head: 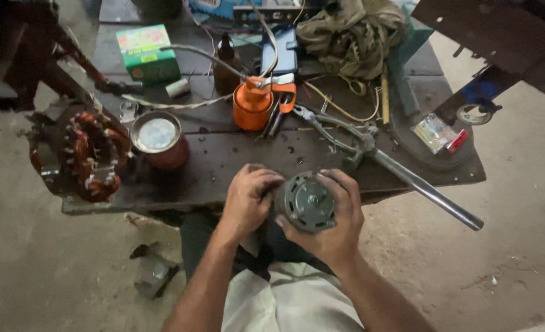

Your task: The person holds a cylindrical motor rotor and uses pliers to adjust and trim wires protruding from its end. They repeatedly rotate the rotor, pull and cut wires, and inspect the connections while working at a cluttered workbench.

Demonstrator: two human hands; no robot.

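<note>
Two hands hold a small round motor.
The motor [309, 201] sits between the left hand [248, 200] and right hand [337, 215], both gripping it; its back is hidden.

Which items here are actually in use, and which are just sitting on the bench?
In hand:
- round grey motor part, gripped by the left hand and the right hand

Lying about:
- copper-wound stator
- tin with a pale lid
- orange oil can
- pliers
- long metal rod
- green box
- brown bottle
- bundled cloth
</note>
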